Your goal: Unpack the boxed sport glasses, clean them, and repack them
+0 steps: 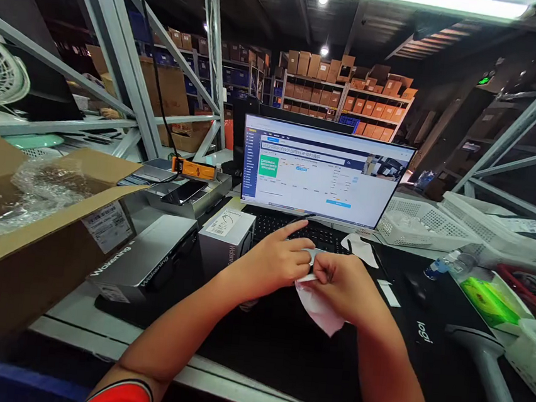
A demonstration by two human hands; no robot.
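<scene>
Over the near side of the keyboard, my two hands meet in front of the monitor. My right hand is closed on a white wiping cloth or tissue, whose loose end hangs down below the fingers. My left hand is pinched around a small item mostly hidden between the hands; only a pale edge shows. Its index finger stretches forward beside a thin dark curved piece, and I cannot tell whether that belongs to the held item. To the left stand a grey box marked Wakening and an upright grey box with a label.
Ahead stands a lit monitor. An open carton with bubble wrap fills the left side. On the right are a scanner, a mouse, a spray bottle and a white basket. A black phone lies back left.
</scene>
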